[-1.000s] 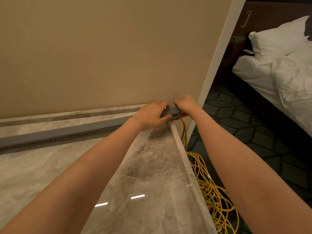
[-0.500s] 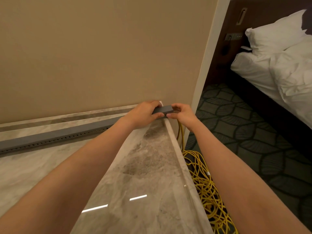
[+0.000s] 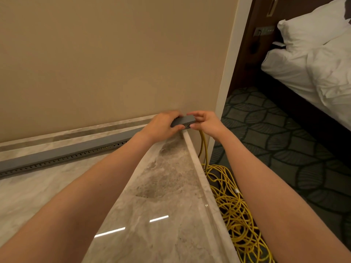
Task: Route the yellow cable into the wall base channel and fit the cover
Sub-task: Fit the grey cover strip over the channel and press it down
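A long grey channel (image 3: 62, 152) with a row of holes along its lower edge runs along the foot of the beige wall. Its grey cover (image 3: 185, 120) ends near the wall's corner. My left hand (image 3: 163, 126) grips the cover's right end from above, thumb underneath. My right hand (image 3: 206, 123) pinches at the channel's open end, where the yellow cable (image 3: 204, 145) comes out. From there the cable drops down past the marble edge into a loose tangled pile (image 3: 235, 211) on the carpet.
The polished marble floor (image 3: 157, 186) ends in a raised edge (image 3: 201, 177) at the right. Beyond it lies dark patterned carpet (image 3: 284, 152). A bed with white linen (image 3: 311, 65) stands at the far right, past the white wall corner (image 3: 228, 73).
The view has shifted left and slightly closer. My right hand has slid off the top of the cover's end to its tip, now pinching there. My left hand keeps its grip.
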`<state>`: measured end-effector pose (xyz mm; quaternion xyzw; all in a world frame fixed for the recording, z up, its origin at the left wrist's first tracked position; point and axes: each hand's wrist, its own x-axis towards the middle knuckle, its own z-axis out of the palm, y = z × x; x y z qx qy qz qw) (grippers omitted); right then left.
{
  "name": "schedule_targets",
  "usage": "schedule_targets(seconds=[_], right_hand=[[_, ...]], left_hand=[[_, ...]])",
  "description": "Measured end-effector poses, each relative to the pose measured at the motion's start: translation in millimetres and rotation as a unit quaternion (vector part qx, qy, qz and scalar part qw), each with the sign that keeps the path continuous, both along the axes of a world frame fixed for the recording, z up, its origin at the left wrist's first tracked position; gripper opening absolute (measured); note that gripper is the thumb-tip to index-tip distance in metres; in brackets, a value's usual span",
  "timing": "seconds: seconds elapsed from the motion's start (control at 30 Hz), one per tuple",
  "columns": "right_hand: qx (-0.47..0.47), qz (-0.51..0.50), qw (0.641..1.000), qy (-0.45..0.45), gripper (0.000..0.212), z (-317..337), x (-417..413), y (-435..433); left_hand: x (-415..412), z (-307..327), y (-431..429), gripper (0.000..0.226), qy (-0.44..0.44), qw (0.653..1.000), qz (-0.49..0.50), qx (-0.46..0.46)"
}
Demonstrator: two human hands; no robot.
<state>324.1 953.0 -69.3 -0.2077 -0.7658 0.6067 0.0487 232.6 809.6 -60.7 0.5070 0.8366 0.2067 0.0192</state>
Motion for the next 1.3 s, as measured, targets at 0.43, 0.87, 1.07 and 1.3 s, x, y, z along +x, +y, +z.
schedule_targets(seconds=[0.43,0.87,1.07,1.3], right_hand=[[-0.052,-0.044,0.986,-0.151,0.03,12.1,-19.9,-3.0],[0.084,-0.085,0.97,-0.214,0.034,14.8,-46.5,-21.0],[0.096,-0.037,0.965,-0.241,0.037,20.5,-49.4,-16.7],[0.154,0.022,0.953,-0.26,0.033,23.0,-54.8,-20.1]], left_hand=[[-3.1,-1.8,-5.9,0.026,-0.007,1.0,-0.012,-0.023],[-0.6,-4.6,-6.5,0.03,0.041,0.998,0.005,-0.038],[-1.4,-7.2,-5.6,0.032,0.058,0.998,0.01,-0.033],[2.0,-7.3,-5.2,0.036,0.04,0.999,0.011,-0.014]])
